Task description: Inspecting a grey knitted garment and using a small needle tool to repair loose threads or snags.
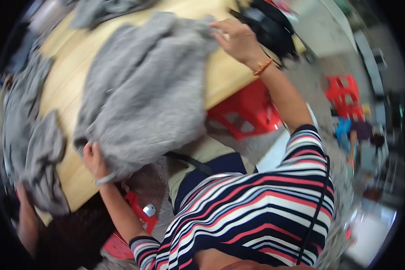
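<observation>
A large grey knit garment lies spread over the wooden table and hangs past its near edge toward my lap. My left hand pinches its lower left edge, next to a dark fold. At the garment's far right corner, my right hand grips the cloth between thumb and fingers. Between the two hands the fabric is loosely stretched and creased, and slightly blurred. Its full outline cannot be made out.
More grey knit pieces lie along the left of the light wooden table and at its far side. A black bag rests at the far right corner. Red plastic stools stand below. Another person's arm shows at lower left.
</observation>
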`<state>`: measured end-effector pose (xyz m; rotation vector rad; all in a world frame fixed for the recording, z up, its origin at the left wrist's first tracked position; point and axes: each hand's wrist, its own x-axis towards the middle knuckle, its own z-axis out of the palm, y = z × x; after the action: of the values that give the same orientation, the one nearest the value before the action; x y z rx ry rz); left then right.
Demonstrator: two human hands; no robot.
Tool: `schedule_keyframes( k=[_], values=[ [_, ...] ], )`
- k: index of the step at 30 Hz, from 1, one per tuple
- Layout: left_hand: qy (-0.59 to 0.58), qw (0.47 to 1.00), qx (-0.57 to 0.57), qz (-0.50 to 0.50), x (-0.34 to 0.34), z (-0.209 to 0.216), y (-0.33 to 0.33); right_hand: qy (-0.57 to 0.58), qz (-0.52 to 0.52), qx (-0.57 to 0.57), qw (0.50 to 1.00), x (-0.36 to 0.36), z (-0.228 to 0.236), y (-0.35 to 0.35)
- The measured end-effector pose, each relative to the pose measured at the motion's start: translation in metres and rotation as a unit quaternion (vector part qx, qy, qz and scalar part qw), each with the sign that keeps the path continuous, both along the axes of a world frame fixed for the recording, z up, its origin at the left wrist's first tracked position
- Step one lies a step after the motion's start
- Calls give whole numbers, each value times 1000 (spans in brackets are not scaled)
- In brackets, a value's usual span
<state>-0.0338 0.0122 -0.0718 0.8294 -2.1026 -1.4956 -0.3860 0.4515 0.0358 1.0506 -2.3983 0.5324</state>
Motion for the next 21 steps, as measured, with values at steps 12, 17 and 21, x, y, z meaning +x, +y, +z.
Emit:
schedule_keyframes(
  k=[12,17,21],
  values=[
    [-16,1000,-19,4,-25,-5,-20,-517,-416,-80,744,187,-185,296],
    [3,999,-45,12,-21,-9,-16,-308,-478,80,819,205,-251,275],
    [17,999,-39,14,-17,-19,-36,-353,-555,62,751,198,-285,266]
  ],
)
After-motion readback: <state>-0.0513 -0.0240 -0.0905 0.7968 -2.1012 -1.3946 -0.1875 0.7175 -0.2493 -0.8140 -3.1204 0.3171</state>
